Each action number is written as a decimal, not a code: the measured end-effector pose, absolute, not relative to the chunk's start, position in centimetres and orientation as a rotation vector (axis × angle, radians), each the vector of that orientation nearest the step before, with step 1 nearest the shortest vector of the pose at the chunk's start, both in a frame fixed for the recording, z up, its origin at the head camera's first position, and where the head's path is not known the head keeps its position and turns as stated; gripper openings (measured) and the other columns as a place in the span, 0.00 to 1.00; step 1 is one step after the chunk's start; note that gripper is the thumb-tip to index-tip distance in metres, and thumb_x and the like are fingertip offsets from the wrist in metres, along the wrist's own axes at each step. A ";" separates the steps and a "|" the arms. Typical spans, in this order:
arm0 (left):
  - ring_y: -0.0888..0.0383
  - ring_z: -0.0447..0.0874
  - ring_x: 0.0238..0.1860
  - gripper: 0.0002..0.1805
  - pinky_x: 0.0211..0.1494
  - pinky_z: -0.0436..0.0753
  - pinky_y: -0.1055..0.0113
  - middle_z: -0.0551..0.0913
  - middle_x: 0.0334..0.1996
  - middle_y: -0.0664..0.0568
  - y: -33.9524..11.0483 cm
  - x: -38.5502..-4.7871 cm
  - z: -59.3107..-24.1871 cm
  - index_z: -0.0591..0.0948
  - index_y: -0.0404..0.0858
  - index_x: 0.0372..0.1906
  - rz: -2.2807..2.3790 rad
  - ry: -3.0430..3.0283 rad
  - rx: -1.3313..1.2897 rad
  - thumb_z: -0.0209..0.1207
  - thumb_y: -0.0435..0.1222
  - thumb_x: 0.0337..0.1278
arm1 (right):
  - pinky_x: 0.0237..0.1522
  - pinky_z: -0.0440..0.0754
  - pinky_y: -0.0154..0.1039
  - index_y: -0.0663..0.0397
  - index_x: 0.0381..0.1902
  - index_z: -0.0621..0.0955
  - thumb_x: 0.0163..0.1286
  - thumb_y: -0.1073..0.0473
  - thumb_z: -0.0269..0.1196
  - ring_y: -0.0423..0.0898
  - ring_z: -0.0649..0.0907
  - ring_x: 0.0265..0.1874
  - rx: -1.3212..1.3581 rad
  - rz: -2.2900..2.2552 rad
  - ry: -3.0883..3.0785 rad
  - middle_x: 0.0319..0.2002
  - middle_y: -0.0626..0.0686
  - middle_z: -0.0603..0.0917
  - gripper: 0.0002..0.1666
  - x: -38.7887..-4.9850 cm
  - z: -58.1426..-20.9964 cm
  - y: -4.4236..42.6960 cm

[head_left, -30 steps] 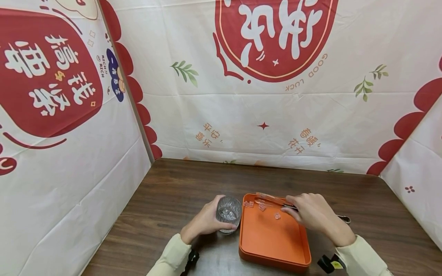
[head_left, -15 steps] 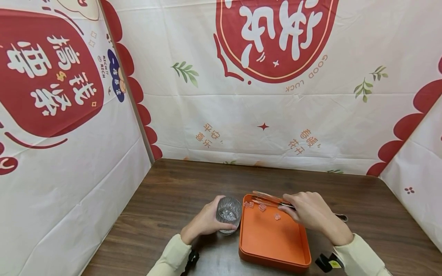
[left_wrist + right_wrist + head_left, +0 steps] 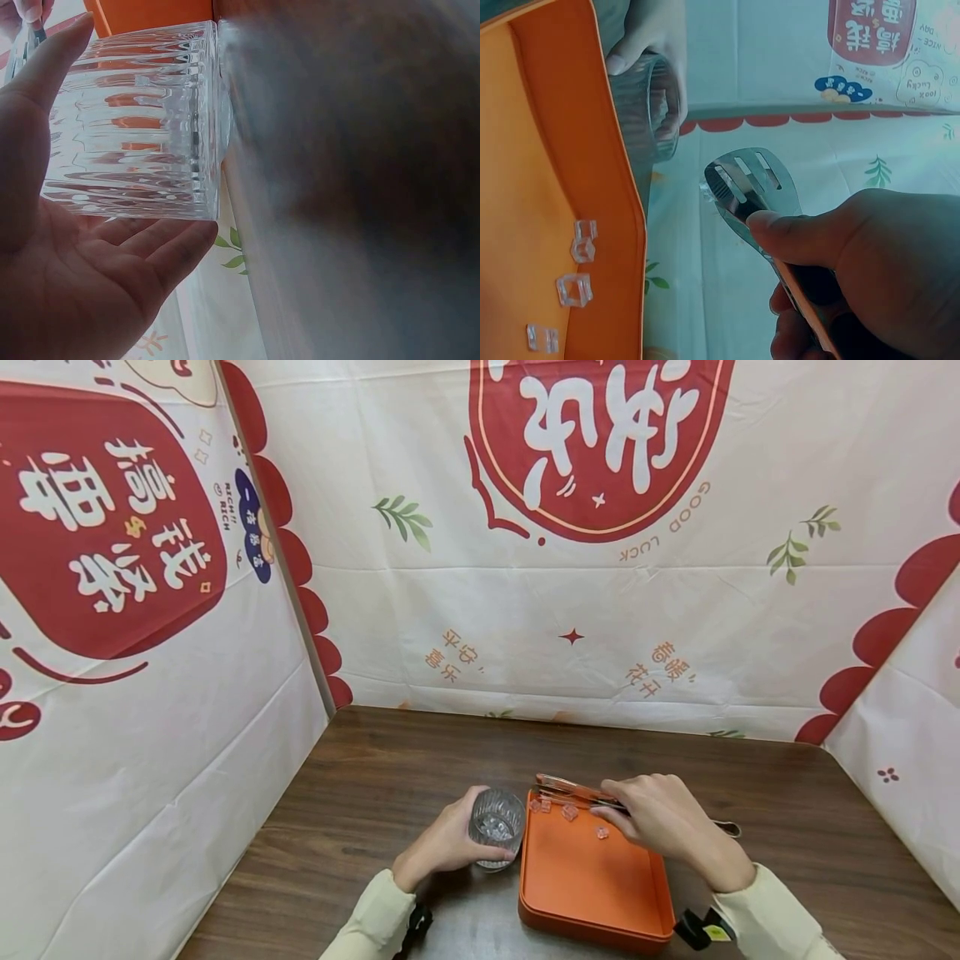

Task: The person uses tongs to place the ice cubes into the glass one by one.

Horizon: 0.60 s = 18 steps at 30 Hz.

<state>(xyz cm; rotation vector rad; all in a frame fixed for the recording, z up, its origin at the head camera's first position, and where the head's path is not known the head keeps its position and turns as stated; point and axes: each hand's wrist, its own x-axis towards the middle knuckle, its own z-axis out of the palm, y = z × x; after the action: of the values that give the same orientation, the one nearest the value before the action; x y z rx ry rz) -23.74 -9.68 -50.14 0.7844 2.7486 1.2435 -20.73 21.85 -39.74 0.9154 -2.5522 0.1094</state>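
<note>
My left hand [image 3: 442, 837] curls round a ribbed clear glass [image 3: 142, 127], thumb on one side and fingers on the other. Clear ice-like cubes [image 3: 495, 828] lie in the bottom of the glass. In my right hand [image 3: 660, 814] are metal tongs [image 3: 754, 180] with slotted heads, gripped by the handles. A small clear piece [image 3: 707, 190] shows between the tong heads, partly hidden by them. The heads hover over the far left corner of an orange tray [image 3: 592, 893], a little apart from the glass. Several clear cubes [image 3: 575, 289] lie along the tray's far side.
The brown wooden table [image 3: 390, 752] runs beyond the tray to a printed cloth wall [image 3: 525, 602] at the back. Another cloth wall [image 3: 187, 735] stands on the left. The tray's raised rim [image 3: 522, 877] lies close beside the glass.
My right hand has moved left with the tongs, bringing their heads from over the tray to its far left corner, nearer the glass. My left hand and the glass have stayed put.
</note>
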 end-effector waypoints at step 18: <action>0.51 0.81 0.51 0.52 0.54 0.80 0.59 0.81 0.51 0.46 -9.7 -23.7 -50.1 0.66 0.41 0.66 1.252 2.745 0.790 0.78 0.54 0.35 | 0.17 0.54 0.30 0.40 0.19 0.65 0.63 0.42 0.68 0.30 0.59 0.12 0.998 0.153 -2.481 0.14 0.34 0.55 0.25 -21.0 -39.5 19.2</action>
<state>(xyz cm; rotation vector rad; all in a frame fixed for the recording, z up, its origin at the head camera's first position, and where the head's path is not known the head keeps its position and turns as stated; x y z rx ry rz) -23.71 -9.70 -50.10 0.7903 2.7448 1.2517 -21.04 19.21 -39.50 0.9983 -2.4814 0.1535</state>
